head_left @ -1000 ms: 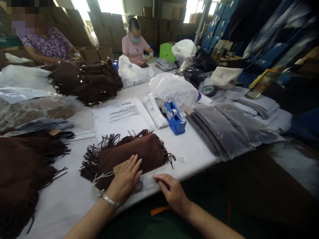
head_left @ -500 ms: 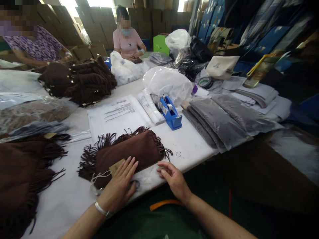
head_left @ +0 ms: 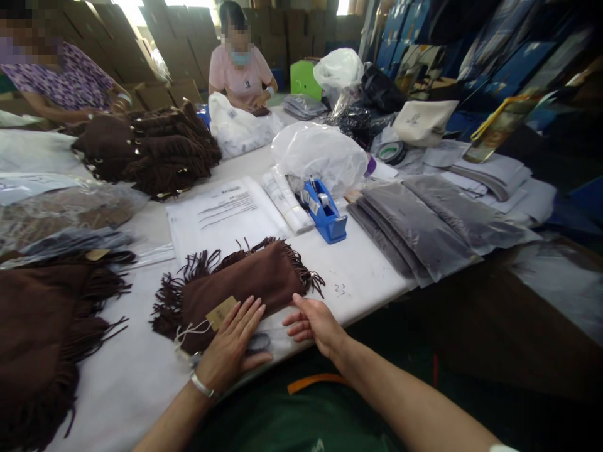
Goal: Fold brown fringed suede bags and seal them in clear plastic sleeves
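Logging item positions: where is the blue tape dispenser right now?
Head view, table centre: the blue tape dispenser sits between a rolled white bag and grey packets.

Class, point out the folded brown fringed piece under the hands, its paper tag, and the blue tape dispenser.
brown fringed piece [head_left: 264,276], head view, middle of the cloth
paper tag [head_left: 220,312], head view, tag's face
blue tape dispenser [head_left: 326,216], head view, its side

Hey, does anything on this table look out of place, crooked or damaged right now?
Nothing stands out. The brown fringed piece lies flat on the white table with its paper tag attached; the left hand rests open on it and the right hand is at its near edge. The blue tape dispenser sits upright.
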